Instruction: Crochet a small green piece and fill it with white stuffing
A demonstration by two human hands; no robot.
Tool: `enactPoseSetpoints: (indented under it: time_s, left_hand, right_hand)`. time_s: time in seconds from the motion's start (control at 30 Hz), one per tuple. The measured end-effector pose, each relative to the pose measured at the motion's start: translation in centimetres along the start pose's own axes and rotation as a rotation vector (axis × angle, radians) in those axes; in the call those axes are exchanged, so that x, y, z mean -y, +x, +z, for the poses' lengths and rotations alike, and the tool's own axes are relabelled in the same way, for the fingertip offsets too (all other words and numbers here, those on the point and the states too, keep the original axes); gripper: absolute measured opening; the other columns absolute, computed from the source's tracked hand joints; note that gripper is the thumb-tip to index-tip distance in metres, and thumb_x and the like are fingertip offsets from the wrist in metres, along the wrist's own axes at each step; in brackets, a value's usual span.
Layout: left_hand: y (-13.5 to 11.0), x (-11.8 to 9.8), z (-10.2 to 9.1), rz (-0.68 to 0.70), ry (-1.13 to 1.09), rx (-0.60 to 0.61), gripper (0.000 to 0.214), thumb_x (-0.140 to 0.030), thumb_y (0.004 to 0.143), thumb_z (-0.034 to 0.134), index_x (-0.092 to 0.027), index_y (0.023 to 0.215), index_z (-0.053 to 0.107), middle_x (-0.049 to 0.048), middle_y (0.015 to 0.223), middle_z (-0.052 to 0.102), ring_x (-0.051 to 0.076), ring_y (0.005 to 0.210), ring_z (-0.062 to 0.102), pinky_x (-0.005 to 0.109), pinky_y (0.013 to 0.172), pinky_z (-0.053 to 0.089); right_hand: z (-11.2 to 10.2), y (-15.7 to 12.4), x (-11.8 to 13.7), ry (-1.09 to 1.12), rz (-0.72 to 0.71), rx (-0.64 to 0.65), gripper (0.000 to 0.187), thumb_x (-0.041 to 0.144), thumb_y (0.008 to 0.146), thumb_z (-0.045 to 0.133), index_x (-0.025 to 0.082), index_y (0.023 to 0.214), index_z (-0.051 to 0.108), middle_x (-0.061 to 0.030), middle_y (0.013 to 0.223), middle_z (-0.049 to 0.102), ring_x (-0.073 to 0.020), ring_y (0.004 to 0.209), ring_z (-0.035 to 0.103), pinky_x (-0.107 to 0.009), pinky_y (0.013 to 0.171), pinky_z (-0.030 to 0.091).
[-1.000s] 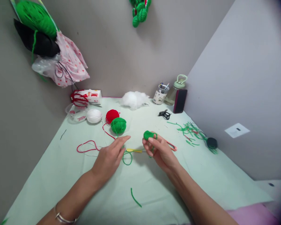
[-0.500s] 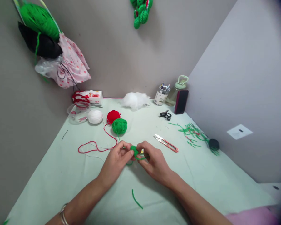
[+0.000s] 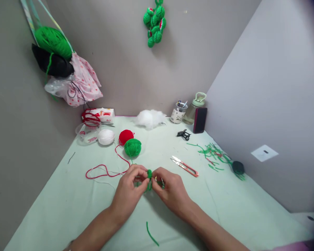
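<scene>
My left hand (image 3: 129,190) and my right hand (image 3: 170,190) meet over the pale green tablecloth (image 3: 68,205), fingers pinched together on a small green crocheted piece (image 3: 149,174) held between them. Green yarn trails from the piece toward the green yarn ball (image 3: 132,147) just beyond my hands. A red yarn ball (image 3: 125,136) and a white yarn ball (image 3: 106,136) sit behind it. A loose red strand (image 3: 99,172) loops on the cloth to the left of my left hand.
Red-handled snips (image 3: 185,166) lie right of my hands. Green yarn scraps (image 3: 211,153) and a dark round object (image 3: 237,167) lie at the right. White stuffing (image 3: 149,118), a pen cup (image 3: 178,113), bottle (image 3: 195,108), phone (image 3: 200,120) and hair clip (image 3: 183,134) stand at the back. A green offcut (image 3: 151,234) lies near me.
My hands came together from apart; the green piece, first held up in my right hand alone, is now pinched by both hands, lower and closer to me. The snips are uncovered.
</scene>
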State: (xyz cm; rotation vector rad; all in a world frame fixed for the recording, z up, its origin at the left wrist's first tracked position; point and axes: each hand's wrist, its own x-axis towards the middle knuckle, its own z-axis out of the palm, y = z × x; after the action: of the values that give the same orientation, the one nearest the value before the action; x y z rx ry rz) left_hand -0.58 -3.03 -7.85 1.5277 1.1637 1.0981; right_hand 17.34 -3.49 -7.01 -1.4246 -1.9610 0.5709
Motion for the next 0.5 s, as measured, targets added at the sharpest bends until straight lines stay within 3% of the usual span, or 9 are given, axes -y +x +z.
enactPoseSetpoints:
  time_s: [0.1, 0.17, 0.27, 0.37, 0.5]
  left_hand:
    - [-0.17, 0.48, 0.35, 0.032, 0.035, -0.047, 0.011, -0.021, 0.082, 0.062, -0.023, 0.078, 0.052, 0.0064, 0.103, 0.068, 0.021, 0.094, 0.069, 0.038, 0.087, 0.059]
    - [-0.25, 0.58, 0.44, -0.01, -0.017, -0.049, 0.016, -0.022, 0.083, 0.061, -0.024, 0.079, 0.046, 0.0046, 0.098, 0.067, 0.02, 0.089, 0.069, 0.037, 0.083, 0.059]
    - [-0.2, 0.32, 0.3, -0.091, -0.152, -0.021, 0.012, -0.027, 0.085, 0.063, -0.023, 0.087, 0.051, 0.0031, 0.096, 0.066, 0.02, 0.088, 0.069, 0.035, 0.08, 0.058]
    - [0.06, -0.14, -0.03, -0.152, -0.262, 0.027, 0.02, -0.034, 0.086, 0.067, -0.021, 0.099, 0.059, 0.0032, 0.095, 0.067, 0.021, 0.091, 0.068, 0.033, 0.08, 0.056]
    - [0.29, -0.33, -0.27, -0.185, -0.323, 0.079, 0.018, -0.03, 0.083, 0.069, -0.022, 0.086, 0.053, 0.0006, 0.088, 0.066, 0.018, 0.082, 0.065, 0.029, 0.074, 0.053]
  right_hand:
    - [0.1, -0.16, 0.1, -0.015, -0.04, -0.058, 0.011, 0.02, 0.087, 0.057, 0.023, 0.077, 0.061, 0.0009, 0.069, 0.063, -0.0133, 0.058, 0.053, -0.025, 0.058, 0.038]
    - [0.03, -0.14, 0.22, 0.023, -0.018, -0.009, 0.009, 0.023, 0.089, 0.059, 0.024, 0.08, 0.062, 0.0014, 0.07, 0.063, -0.0129, 0.057, 0.053, -0.024, 0.057, 0.038]
    - [-0.01, -0.03, 0.33, 0.022, 0.014, 0.046, 0.007, 0.027, 0.087, 0.065, 0.024, 0.082, 0.062, 0.003, 0.068, 0.061, -0.0125, 0.056, 0.051, -0.024, 0.056, 0.037]
    - [0.22, -0.23, 0.34, 0.006, -0.009, 0.019, 0.007, 0.027, 0.089, 0.066, 0.024, 0.083, 0.063, 0.0039, 0.065, 0.058, -0.0131, 0.056, 0.051, -0.024, 0.055, 0.036]
    - [-0.13, -0.81, 0.48, -0.011, -0.109, 0.076, 0.008, 0.023, 0.095, 0.061, 0.024, 0.096, 0.069, 0.0024, 0.071, 0.064, -0.0133, 0.056, 0.055, -0.025, 0.056, 0.039]
